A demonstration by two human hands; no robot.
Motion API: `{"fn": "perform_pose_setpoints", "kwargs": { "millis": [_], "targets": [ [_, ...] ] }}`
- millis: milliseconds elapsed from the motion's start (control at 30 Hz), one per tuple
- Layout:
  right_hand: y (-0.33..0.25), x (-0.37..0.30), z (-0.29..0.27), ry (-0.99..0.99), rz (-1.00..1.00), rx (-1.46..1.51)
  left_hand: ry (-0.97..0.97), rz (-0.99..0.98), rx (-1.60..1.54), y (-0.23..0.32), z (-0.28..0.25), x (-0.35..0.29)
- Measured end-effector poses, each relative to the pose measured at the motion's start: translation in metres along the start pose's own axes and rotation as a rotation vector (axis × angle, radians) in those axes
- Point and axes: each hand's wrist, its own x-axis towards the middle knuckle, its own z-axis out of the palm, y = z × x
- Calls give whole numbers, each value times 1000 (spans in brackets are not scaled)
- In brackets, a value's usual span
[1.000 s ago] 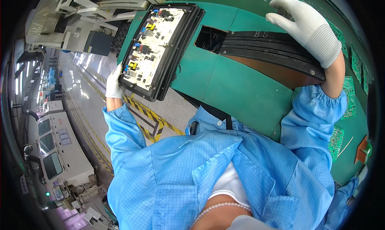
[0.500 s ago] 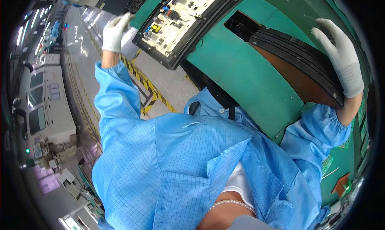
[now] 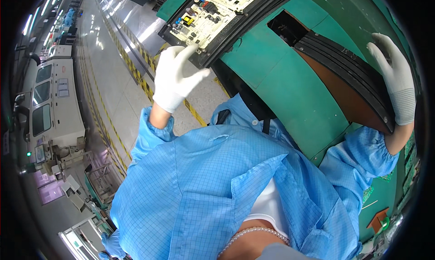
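Observation:
My left hand [image 3: 176, 76], in a white knit glove, is at the near left corner of a black tray [image 3: 222, 40]. Its thumb and fingers are spread apart, and the fingertips reach the tray's corner; whether they touch it I cannot tell. On the tray lie pale circuit boards [image 3: 216, 19] with yellow, blue and black components. My right hand [image 3: 393, 72], gloved alike, is raised beside a stack of black frames [image 3: 346, 72] at the right. Its fingers are apart and curved, with nothing visible between them.
A green work surface [image 3: 290, 94] carries the tray and the frames, with a dark rectangular opening [image 3: 286, 26] between them. Green circuit boards [image 3: 368, 192] and a brown piece [image 3: 377, 220] lie at the lower right. Yellow-black floor tape [image 3: 131, 69] and a white machine [image 3: 56, 101] are at the left.
My left hand has moved right and nearer to me, from beyond the tray's left side to its near corner, and its fingers have spread. My right hand stays beside the black frames.

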Motion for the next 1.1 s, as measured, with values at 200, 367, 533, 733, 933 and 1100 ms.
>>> {"fn": "perform_pose_setpoints", "kwargs": {
  "millis": [200, 367, 533, 733, 933, 1100],
  "targets": [
    [2, -1, 5, 77, -50, -20, 31, -58, -42, 0, 14, 0],
    [3, 0, 5, 67, -38, 21, 140, -86, -92, 3, 24, -14],
    [3, -3, 6, 83, -29, 32, 107, -60, -11, -6, 14, -2],
    [1, -2, 5, 65, -61, 9, 33, -32, 74, -30, 11, 1],
    [0, -4, 4, 71, -46, 6, 33, -27, 34, -28, 10, 4],
    [0, -4, 6, 93, -40, 6, 22, 23, -68, -40, 3, 11]
  ]
}}
